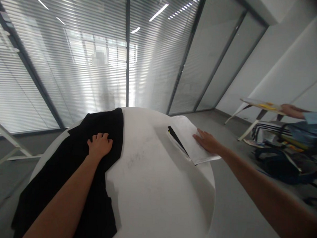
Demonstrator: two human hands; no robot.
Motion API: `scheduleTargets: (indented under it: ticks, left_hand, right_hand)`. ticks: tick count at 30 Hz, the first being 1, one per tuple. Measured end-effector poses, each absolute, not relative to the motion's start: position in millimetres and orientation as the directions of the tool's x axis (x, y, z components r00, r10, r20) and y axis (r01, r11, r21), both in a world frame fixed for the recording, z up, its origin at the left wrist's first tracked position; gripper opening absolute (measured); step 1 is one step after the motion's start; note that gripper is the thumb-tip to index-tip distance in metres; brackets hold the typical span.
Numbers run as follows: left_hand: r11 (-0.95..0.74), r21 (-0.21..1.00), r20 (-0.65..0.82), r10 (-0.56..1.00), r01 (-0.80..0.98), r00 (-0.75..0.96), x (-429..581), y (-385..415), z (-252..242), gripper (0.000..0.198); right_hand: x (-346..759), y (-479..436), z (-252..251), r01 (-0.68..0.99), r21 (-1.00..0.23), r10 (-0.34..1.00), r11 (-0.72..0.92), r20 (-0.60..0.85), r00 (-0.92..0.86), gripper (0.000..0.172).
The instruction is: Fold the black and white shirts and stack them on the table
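Observation:
A black cloth garment (68, 171) lies spread over the left side of the round white table (156, 195), its near part running out of view at the bottom. My left hand (99, 144) rests on its upper part, fingers spread and holding nothing. At the table's right edge is a white folded thing (184, 133), flat and soft-looking; whether it is cloth or a bag I cannot tell. A black strip (178, 138) with a bit of yellow shows along its open left side. My right hand (206, 140) lies on its right part with the fingers stretched out flat.
Behind the table stands a glass partition (155, 63) with blinds. To the right, another person's hand (291, 110) is over a second table (249, 101), with a dark chair (284, 165) near it. A white frame leg (11, 138) stands at the left.

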State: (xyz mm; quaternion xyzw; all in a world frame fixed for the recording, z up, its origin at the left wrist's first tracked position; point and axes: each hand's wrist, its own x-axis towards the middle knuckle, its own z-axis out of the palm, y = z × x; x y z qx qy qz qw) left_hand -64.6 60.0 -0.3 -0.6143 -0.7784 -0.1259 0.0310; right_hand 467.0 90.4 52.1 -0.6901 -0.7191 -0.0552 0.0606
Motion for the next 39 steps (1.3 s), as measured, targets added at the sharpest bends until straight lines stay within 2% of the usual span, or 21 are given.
scheduleTargets:
  ticks: [6,11,14,17,23,39]
  left_hand:
    - [0.198,0.157,0.222,0.948,0.968,-0.229,-62.9,58.3,-3.5,0.050]
    - [0.197,0.143,0.212,0.951,0.970,-0.224,-61.3,56.9,-3.9,0.050]
    - [0.197,0.142,0.214,0.951,0.970,-0.225,-60.6,56.0,-3.2,0.050]
    - [0.193,0.144,0.209,0.953,0.971,-0.220,-60.5,55.8,-2.6,0.050]
    - [0.210,0.141,0.199,0.951,0.968,-0.235,-59.4,58.7,-1.3,0.049]
    - [0.230,0.107,0.208,0.946,0.967,-0.247,-55.6,59.3,-5.3,0.048]
  right_hand:
    - [419.3,74.9,89.8,0.977,0.118,0.945,0.177,0.258,-0.203,0.044]
    - [340.0,62.6,106.6,0.932,0.028,0.884,0.361,0.309,-0.352,0.045]
    - [297.0,58.1,87.4,0.918,-0.038,0.890,0.394,0.267,-0.371,0.053]
    - [264.2,54.2,51.4,0.921,-0.037,0.906,0.387,0.200,-0.373,0.062]
    - [237.8,55.6,-4.8,0.916,-0.073,0.914,0.394,0.136,-0.382,0.062]
    - [244.7,59.9,-6.1,0.909,-0.119,0.915,0.399,0.122,-0.385,0.062]
